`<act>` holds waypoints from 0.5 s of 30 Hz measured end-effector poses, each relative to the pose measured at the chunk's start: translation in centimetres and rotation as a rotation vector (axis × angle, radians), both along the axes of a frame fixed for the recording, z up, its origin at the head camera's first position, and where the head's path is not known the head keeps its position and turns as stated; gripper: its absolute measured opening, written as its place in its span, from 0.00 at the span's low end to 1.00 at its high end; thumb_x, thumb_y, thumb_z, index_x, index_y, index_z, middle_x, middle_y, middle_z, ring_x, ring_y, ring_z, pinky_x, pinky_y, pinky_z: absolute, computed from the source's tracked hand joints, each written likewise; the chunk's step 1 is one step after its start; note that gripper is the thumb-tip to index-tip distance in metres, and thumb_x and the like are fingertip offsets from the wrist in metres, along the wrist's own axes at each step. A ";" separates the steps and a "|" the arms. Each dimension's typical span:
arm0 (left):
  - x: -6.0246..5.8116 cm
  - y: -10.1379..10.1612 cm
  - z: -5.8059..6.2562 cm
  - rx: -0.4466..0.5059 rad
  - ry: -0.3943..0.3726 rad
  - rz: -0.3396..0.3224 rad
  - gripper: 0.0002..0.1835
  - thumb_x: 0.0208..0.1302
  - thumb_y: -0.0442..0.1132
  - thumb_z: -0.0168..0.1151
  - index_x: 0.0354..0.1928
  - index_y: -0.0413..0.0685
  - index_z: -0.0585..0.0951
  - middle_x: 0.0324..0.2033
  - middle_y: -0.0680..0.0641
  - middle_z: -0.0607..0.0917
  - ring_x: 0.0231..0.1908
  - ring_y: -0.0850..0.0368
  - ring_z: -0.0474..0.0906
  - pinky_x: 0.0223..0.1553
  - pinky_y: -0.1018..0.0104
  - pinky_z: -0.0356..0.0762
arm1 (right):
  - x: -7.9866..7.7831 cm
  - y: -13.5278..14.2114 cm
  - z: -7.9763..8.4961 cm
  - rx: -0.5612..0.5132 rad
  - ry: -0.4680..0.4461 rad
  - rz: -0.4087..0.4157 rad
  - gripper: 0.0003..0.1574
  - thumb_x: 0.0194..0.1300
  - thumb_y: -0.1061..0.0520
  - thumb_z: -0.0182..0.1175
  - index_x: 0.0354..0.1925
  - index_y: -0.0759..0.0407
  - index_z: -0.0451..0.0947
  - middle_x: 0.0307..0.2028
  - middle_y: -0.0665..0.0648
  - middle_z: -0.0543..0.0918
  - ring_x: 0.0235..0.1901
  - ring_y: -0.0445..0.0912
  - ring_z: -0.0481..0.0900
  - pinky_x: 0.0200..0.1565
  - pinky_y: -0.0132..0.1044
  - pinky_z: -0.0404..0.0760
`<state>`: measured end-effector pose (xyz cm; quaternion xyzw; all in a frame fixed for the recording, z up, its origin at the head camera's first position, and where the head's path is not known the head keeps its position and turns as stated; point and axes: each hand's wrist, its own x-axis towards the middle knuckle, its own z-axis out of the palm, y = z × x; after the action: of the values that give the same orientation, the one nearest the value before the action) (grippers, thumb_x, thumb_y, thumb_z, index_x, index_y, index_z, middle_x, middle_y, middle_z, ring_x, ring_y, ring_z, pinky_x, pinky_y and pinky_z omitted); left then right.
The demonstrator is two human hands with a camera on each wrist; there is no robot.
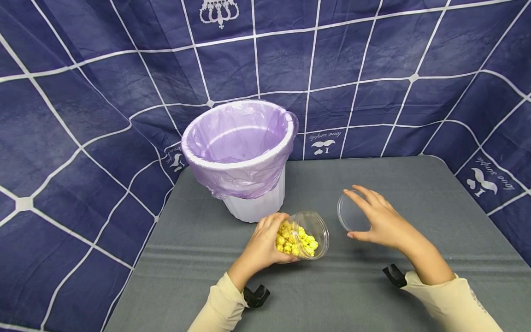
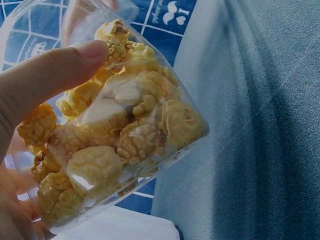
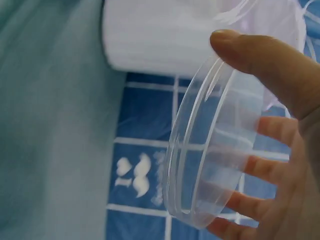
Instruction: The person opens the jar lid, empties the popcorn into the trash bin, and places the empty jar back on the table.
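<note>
A clear plastic jar [image 1: 312, 229] lies tipped on its side above the table, its open mouth facing right. Yellow popcorn [image 1: 295, 240] fills its lower part; the left wrist view shows the popcorn [image 2: 142, 120] close up through the clear wall. My left hand [image 1: 265, 242] grips the jar around its base end, thumb along the near side. To the right, my right hand [image 1: 379, 219] holds a clear round lid [image 1: 350, 214] by its rim, apart from the jar. In the right wrist view the lid [image 3: 205, 145] stands on edge between thumb and fingers.
A white bin [image 1: 257, 203] lined with a purple bag [image 1: 244, 180] stands at the back left, just behind the jar. The grey table [image 1: 332, 295] extends to a blue checked cloth [image 1: 344, 60] hanging behind and on both sides.
</note>
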<state>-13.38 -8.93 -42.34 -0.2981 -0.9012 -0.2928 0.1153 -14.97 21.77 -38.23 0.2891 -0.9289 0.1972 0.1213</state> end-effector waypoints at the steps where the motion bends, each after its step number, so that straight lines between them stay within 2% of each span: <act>1: 0.0 0.0 0.0 0.004 -0.003 0.002 0.49 0.24 0.53 0.77 0.55 0.46 0.67 0.51 0.48 0.70 0.51 0.49 0.65 0.51 0.55 0.65 | -0.2 0.4 -0.3 0.011 -0.031 -0.025 0.61 0.36 0.46 0.73 0.66 0.51 0.53 0.61 0.65 0.57 0.56 0.67 0.56 0.48 0.65 0.58; 8: 0.0 0.0 0.0 0.016 -0.011 0.018 0.49 0.24 0.53 0.78 0.55 0.48 0.67 0.51 0.48 0.70 0.51 0.50 0.65 0.52 0.56 0.64 | -1.3 2.3 -3.0 0.129 -0.256 -0.169 0.60 0.40 0.44 0.71 0.66 0.58 0.53 0.61 0.71 0.55 0.55 0.72 0.54 0.46 0.68 0.57; 15: 0.1 0.0 -0.3 0.038 0.003 0.033 0.49 0.24 0.52 0.77 0.55 0.47 0.67 0.51 0.47 0.70 0.52 0.50 0.64 0.52 0.57 0.64 | -2.4 3.6 -6.2 0.158 -0.380 -0.241 0.60 0.39 0.41 0.70 0.64 0.63 0.56 0.59 0.74 0.56 0.53 0.75 0.55 0.44 0.70 0.57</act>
<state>-13.32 -8.95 -42.61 -0.2815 -0.9000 -0.3076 0.1270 -17.35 25.35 -44.47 0.1422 -0.9754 0.1589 -0.0557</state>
